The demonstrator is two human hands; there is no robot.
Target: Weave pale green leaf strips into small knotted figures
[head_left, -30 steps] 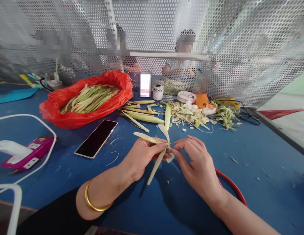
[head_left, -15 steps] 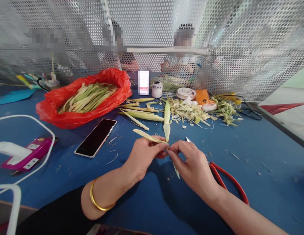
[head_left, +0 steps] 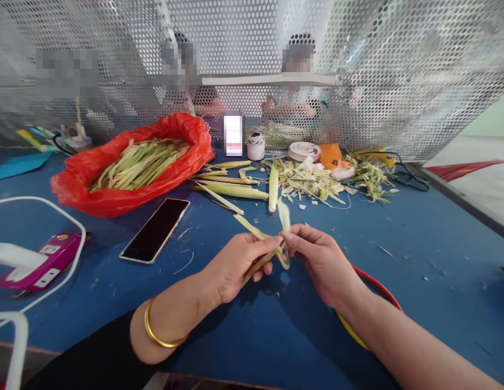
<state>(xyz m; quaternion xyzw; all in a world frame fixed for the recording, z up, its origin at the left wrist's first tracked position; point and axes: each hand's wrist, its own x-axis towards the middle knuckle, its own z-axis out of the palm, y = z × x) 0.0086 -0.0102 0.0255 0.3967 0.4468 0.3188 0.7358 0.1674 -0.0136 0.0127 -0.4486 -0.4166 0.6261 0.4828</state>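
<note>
My left hand [head_left: 239,260] pinches pale green corn husk strips [head_left: 249,225] between thumb and fingers. One end sticks out to the upper left, and a longer tail hangs under the palm. My right hand [head_left: 321,260] is closed on the same husk, its fingertips meeting the left thumb. A broader end [head_left: 283,214] rises between the hands, and a bent loop [head_left: 283,261] shows just below the fingertips. Partly hidden beneath my right forearm lies a tool with red handles [head_left: 380,286]. Loose husk leaves [head_left: 236,190] lie beyond my hands.
A red plastic bag [head_left: 101,203] full of husk strips stands at left, near a phone [head_left: 155,230] and a purple power strip [head_left: 44,262]. Behind are a thread spool [head_left: 256,147], a tape roll [head_left: 304,150] and husk scraps [head_left: 309,181]. A perforated screen [head_left: 244,32] borders the back.
The husk has turned in my hands: a loop now shows below the fingertips and a tail under my left palm. My right hand has rolled more upright. The view has shifted slightly.
</note>
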